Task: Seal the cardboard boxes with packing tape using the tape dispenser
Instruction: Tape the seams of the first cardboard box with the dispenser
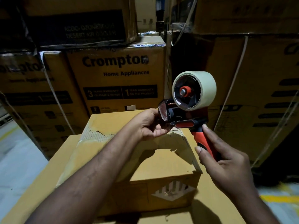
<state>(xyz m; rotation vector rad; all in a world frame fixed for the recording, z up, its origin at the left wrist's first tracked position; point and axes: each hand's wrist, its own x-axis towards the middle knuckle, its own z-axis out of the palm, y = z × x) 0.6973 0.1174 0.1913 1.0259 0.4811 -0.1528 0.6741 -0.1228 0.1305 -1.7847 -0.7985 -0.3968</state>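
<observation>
tape dispenser [182, 115] is held in the air above the far right corner of the small cardboard box [161, 168], not touching it. i note its long axis runs on a diagonal: the red and black handle [204, 140] sits low and to the right, and the head rises up and to the left, with the guard end pointing left. the tape roll [206, 88] sits on top of the head, its open core turned toward the camera.

right hand [226, 164] grips the handle, thumb on the near side and forefinger laid along the shaft. left hand [150, 125] is curled round the guard end of the head; i cannot tell whether it pinches a loose tape end.

the small cardboard box has its top skin torn away in a wide patch, showing corrugation, and carries a diamond label [173, 190] on its near face. it rests on a larger flat carton [48, 183]. behind stand stacked cartons [116, 78] printed "crompton home appliances", bound with straps [53, 94]. pale floor [16, 151] shows at left.
</observation>
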